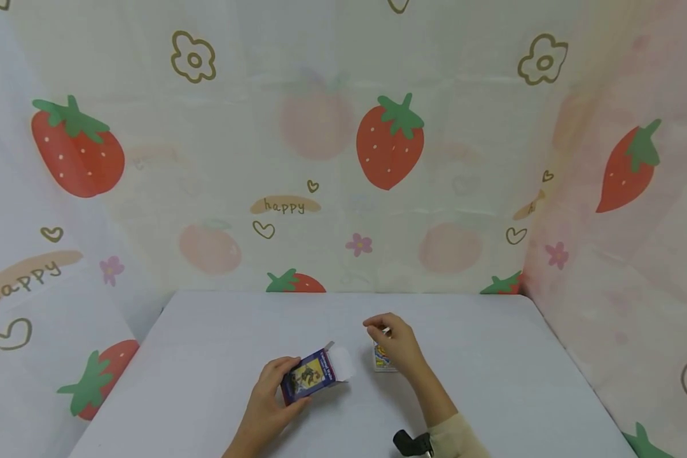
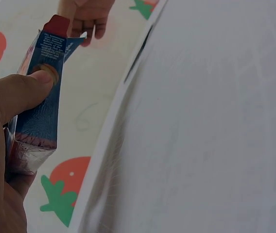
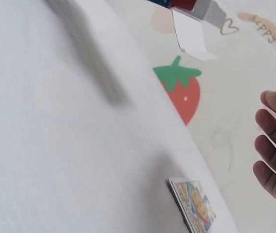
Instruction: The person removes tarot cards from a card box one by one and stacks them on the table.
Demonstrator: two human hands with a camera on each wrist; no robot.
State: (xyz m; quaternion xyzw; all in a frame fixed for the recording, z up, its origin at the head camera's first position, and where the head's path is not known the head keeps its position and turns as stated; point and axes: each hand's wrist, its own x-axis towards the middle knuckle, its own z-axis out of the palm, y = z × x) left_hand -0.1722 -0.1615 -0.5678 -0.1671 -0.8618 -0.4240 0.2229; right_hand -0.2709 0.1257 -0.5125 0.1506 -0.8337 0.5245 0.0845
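My left hand (image 1: 265, 402) grips a dark blue card box (image 1: 309, 376) with a yellow picture on its front, tilted over the table. Its white end flap (image 1: 340, 361) sticks out open toward the right. In the left wrist view, the thumb (image 2: 28, 92) presses on the narrow printed side of the box (image 2: 40, 114). A small stack of colourful picture cards (image 3: 194, 204) lies on the table. Over it my right hand (image 1: 402, 348) hovers, partly hiding the cards in the head view. The right wrist view shows that hand's fingers (image 3: 269, 124) loosely bent, with nothing held.
A white-covered table (image 1: 481, 362) spreads beneath both hands. Behind it and at the sides hang curtains (image 1: 332, 165) printed with strawberries, flowers and hearts. A black device (image 1: 412, 443) sits at the right wrist, by the beige sleeve (image 1: 458, 437).
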